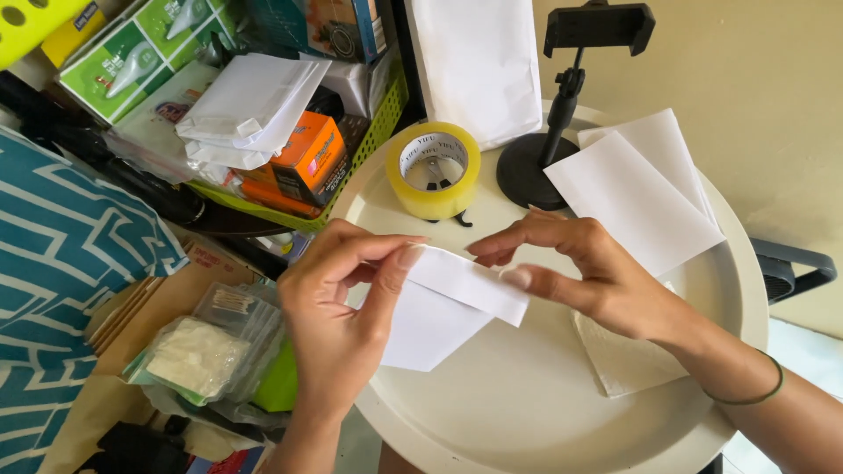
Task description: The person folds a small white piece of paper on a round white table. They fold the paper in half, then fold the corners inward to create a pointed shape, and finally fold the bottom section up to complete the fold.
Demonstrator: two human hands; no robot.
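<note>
Both hands hold a white folded paper envelope (457,298) over a round cream tray table (527,412). My left hand (338,316) pinches its upper left edge between thumb and fingers. My right hand (584,272) presses its folded flap from the right with fingertips; a thin green band circles that wrist. Under my right hand lies a white tissue (619,360).
A yellow tape roll (434,169), a black phone stand (553,132) and white sheets (637,197) sit at the tray's back. A white bag (479,66) stands behind. Left: a green basket (369,140) with boxes and envelopes, clear plastic packets (206,347), teal patterned fabric (61,263).
</note>
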